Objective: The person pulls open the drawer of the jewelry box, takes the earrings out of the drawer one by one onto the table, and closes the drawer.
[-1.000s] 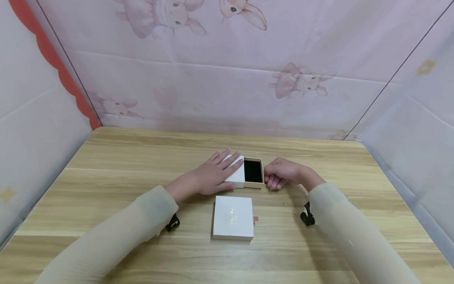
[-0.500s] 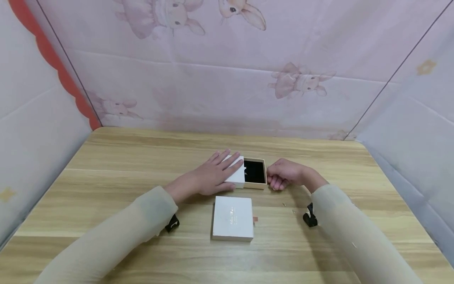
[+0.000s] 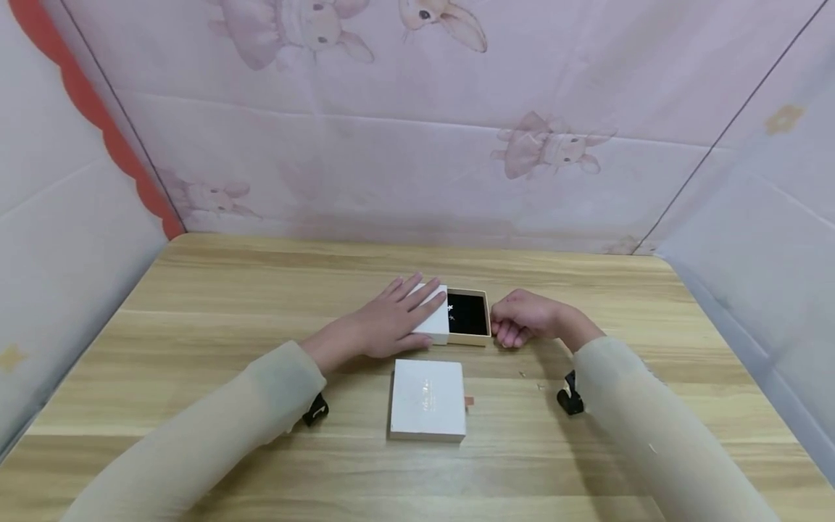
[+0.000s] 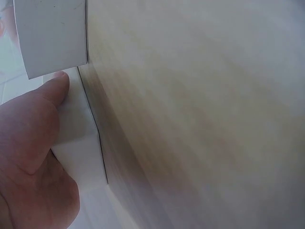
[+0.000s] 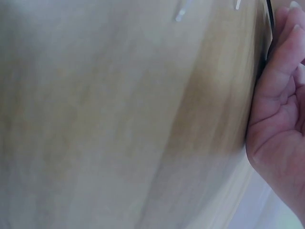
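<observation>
My left hand point(image 3: 394, 319) lies with spread fingers across the white sleeve point(image 3: 439, 328) of a small jewelry box, its thumb along the near side. Out of the sleeve's right end sticks the drawer point(image 3: 488, 315), partly pulled out. Inside it is a black pad point(image 3: 468, 315) with small silvery pieces point(image 3: 450, 309) near the sleeve. My right hand point(image 3: 525, 317) has curled fingers right at the drawer's outer end and grips it there; what the fingertips pinch is hidden. In the right wrist view the same right hand point(image 5: 281, 109) rests its edge along the tabletop.
A second white box point(image 3: 428, 399) with gold lettering and a pink ribbon tab point(image 3: 470, 402) lies closed, nearer to me. Two tiny pale bits point(image 3: 540, 387) lie on the wooden table point(image 3: 261, 283) right of it. A printed curtain point(image 3: 391, 167) hangs behind the table.
My right hand has moved slightly right and the drawer has slid further out of the sleeve, baring the silvery pieces. My left hand has stayed on the sleeve.
</observation>
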A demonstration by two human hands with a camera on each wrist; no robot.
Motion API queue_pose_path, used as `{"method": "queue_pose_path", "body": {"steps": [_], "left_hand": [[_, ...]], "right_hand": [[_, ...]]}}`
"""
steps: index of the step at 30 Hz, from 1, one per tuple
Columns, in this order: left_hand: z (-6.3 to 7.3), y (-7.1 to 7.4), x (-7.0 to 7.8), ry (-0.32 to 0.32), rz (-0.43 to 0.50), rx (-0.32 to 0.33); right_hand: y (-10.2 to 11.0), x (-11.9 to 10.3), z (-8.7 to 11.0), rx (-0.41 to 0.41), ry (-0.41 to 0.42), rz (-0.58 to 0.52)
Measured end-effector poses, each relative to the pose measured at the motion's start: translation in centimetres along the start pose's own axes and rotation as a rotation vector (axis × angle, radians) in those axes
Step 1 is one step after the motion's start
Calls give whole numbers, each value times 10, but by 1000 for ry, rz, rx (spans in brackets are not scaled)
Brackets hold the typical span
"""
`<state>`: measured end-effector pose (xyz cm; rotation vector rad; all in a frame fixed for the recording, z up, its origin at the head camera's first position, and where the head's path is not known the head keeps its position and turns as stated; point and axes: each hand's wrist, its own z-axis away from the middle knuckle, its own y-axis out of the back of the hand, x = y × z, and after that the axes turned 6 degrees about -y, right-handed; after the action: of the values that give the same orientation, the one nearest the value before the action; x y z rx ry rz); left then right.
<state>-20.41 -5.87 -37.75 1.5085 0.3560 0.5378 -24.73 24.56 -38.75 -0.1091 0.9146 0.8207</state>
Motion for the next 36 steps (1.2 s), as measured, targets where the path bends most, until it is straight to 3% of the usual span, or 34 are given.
{"method": "queue_pose_path", "body": {"steps": [36], "left_hand": [[0,0,-1,0,-6,-7]], "right_hand": [[4,5,0,1,-12,-15]]}}
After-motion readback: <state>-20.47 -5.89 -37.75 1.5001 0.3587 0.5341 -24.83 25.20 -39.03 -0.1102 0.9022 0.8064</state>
